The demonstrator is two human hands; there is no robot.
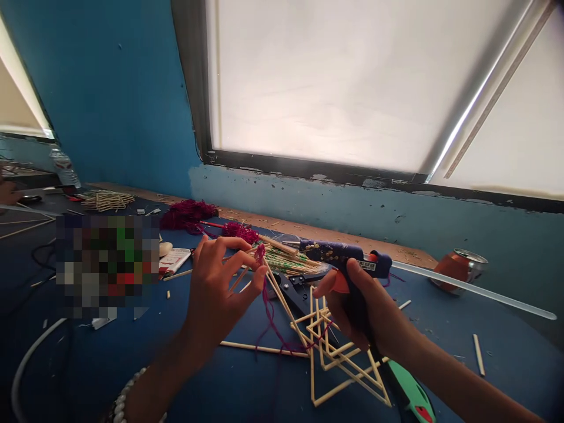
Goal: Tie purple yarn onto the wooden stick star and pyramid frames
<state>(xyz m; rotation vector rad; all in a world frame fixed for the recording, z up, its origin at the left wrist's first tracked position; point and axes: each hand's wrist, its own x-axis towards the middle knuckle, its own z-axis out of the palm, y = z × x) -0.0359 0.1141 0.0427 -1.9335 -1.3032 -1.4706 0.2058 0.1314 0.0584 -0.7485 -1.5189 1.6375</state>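
Note:
My left hand [224,282] pinches the tip of a frame of thin wooden sticks [282,294], where magenta yarn [261,254] is wrapped round the joint. A loose strand of the yarn hangs down across the sticks. My right hand [361,299] is closed round the handle of a dark blue hot glue gun [330,251], its nozzle pointing left towards the wrapped tip, a little apart from it. A long clear glue stick [476,286] sticks out of its back. Below my right hand, zigzag stick shapes [343,388] lie on the blue table [445,352].
Behind my hands lie magenta yarn bundles [187,215], a pile of sticks [293,258] and black pliers [288,288]. A can [458,270] lies tilted at right, a green-handled tool [409,390] in front. Far left are a bottle [64,167] and another person's hand [7,191].

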